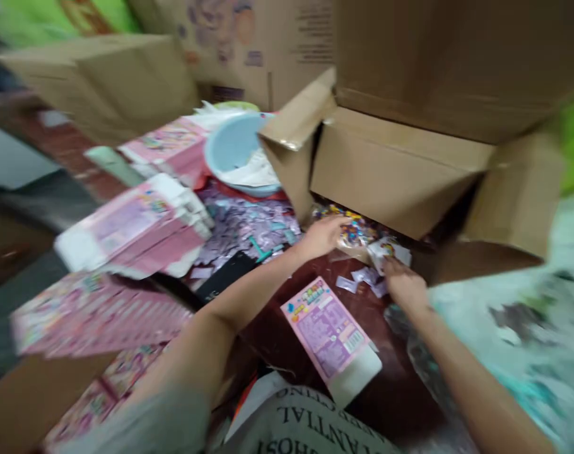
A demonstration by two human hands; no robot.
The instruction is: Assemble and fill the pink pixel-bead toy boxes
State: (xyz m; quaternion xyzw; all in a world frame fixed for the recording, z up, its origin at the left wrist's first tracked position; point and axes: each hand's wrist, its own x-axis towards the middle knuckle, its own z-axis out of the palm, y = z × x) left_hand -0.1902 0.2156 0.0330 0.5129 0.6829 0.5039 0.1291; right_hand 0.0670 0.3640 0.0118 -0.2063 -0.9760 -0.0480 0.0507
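Observation:
My left hand [325, 234] reaches to the clear bag of small multicoloured pieces [356, 232] at the front of the open carton. Its fingers look curled at the pieces; blur hides what they grip. In my right hand [403, 285] is a small white packet [390, 251] with a rainbow-like print, pinched at its lower edge beside the bag. Several small lilac packets [363, 277] lie just below, between my hands. Nearer to me, a pink and lilac printed box [328, 331] lies on the dark red table [400, 391], its white end flap towards me.
A large open carton [391, 180] stands ahead, flaps spread. Behind my left arm are a pile of lilac packets [240, 221], a black flat object [228, 274] and a light blue basin [230, 148]. Stacked pink boxes [135, 227] fill the left side. Clear plastic [414, 340] lies by my right forearm.

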